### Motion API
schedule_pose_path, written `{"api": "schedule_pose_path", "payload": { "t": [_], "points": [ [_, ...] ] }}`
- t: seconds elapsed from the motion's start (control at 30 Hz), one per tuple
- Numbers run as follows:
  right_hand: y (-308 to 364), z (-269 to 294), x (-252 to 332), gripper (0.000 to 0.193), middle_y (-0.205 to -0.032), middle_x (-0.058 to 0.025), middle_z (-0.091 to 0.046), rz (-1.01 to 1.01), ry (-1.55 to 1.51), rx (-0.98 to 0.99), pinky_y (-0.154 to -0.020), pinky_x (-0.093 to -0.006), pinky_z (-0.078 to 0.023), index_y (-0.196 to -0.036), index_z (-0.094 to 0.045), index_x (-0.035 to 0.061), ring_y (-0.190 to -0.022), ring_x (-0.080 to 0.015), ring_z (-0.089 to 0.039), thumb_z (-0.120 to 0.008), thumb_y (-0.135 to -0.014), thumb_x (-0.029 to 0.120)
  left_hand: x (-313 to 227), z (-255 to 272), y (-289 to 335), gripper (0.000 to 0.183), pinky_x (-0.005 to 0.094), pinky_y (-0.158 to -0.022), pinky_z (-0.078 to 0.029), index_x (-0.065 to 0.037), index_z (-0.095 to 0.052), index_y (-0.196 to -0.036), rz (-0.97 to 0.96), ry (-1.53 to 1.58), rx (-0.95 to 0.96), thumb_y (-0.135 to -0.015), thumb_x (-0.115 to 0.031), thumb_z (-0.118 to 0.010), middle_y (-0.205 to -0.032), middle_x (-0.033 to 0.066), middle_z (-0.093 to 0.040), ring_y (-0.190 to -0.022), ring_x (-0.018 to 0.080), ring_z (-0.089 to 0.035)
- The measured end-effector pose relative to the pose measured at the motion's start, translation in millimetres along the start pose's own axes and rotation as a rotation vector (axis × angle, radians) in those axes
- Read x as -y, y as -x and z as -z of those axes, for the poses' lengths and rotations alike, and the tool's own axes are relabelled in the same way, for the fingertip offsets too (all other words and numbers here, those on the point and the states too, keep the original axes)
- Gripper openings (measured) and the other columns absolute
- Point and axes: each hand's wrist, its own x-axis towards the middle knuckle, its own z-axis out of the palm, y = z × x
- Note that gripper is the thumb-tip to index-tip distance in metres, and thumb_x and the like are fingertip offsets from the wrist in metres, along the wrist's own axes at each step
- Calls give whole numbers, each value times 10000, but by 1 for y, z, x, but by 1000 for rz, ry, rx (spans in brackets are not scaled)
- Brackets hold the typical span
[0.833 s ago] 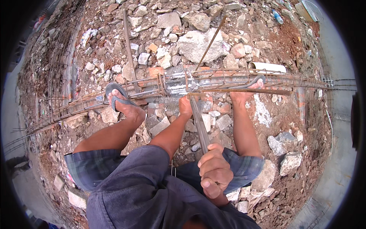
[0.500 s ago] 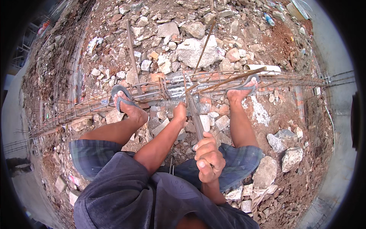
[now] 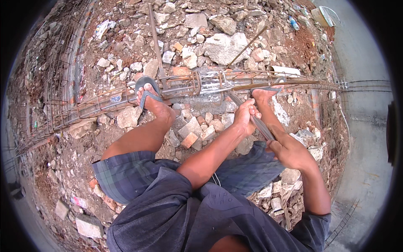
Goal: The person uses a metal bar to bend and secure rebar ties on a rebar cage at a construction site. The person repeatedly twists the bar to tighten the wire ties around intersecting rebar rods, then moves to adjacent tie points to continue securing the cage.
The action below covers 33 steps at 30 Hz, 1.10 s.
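Observation:
My left hand [image 3: 245, 115] is wrapped round a long grey metal bar [image 3: 263, 127], about midway along it. My right hand [image 3: 290, 152] is closed round the bar's near end, beside my right knee. The bar slants from there up and left, and its far end meets the rebar cage [image 3: 176, 87] next to the left end of a rusty rod [image 3: 277, 85]. How the bar engages the rod there is too small to tell. That rod lies nearly along the cage, passing over my right foot. Both my sandalled feet rest on the cage, to either side of the bar.
Broken stones and bricks cover the soil, with a large pale rock [image 3: 224, 48] beyond the cage. A wooden-looking stake [image 3: 157, 46] and a thin rusty rod [image 3: 247, 47] stick up there. A white pipe piece [image 3: 284, 71] lies behind the cage; a bucket [image 3: 323, 17] stands far right.
The bar's near end has swung to the right, with both hands moving right along with it. The rusty rod has turned from a slant to lie nearly along the cage. The view has shifted slightly.

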Motion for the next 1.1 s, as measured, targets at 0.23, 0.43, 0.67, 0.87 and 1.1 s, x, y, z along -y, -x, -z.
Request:
{"api": "schedule_pose_path", "payload": {
  "t": [0.23, 0.43, 0.67, 0.87, 1.1],
  "points": [
    [-66, -3, 19, 230, -775, -69, -660, -679, -299, 263, -382, -310, -486, -1053, -566, 8, -506, -151, -619, -669, -988, 203, 7, -2, 4, 268, 277, -555, -428, -176, -463, -791, 93, 131, 59, -1001, -208, -627, -616, -65, -400, -535, 80, -417],
    [-53, -57, 10, 176, -582, -15, -504, -553, -378, 113, -362, -338, -431, -963, -573, 23, -406, -156, -505, -704, -955, 140, 10, 30, 17, 117, 252, -533, -409, -178, -531, -1017, 90, 102, 20, -989, -156, -641, -648, -90, -412, -515, 36, -408],
    [-45, -158, -54, 218, -705, -185, -604, -295, -350, -136, -664, -464, -524, -1011, -540, -35, -649, -342, -652, -620, -869, 109, 21, 90, 23, 163, 288, -447, -408, -151, -554, -1096, 98, -123, 17, -964, -119, -646, -640, -54, -419, -455, 67, -405],
    [-76, -248, -81, 357, -919, -327, -687, -375, -405, -244, -882, -571, -502, -1131, -549, -31, -944, -518, -670, -634, -857, 182, 12, 138, 11, 184, 304, -381, -378, -91, -578, -1102, 106, -423, -85, -939, -62, -659, -602, -37, -400, -386, 75, -370],
    [-132, -321, -99, 440, -954, -328, -708, -506, -371, -258, -914, -588, -510, -1173, -599, -11, -962, -510, -682, -669, -845, 273, 1, 180, -10, 184, 316, -399, -389, -57, -619, -1083, 36, -781, -238, -919, -51, -702, -588, -24, -436, -405, 98, -401]
  ]
}}
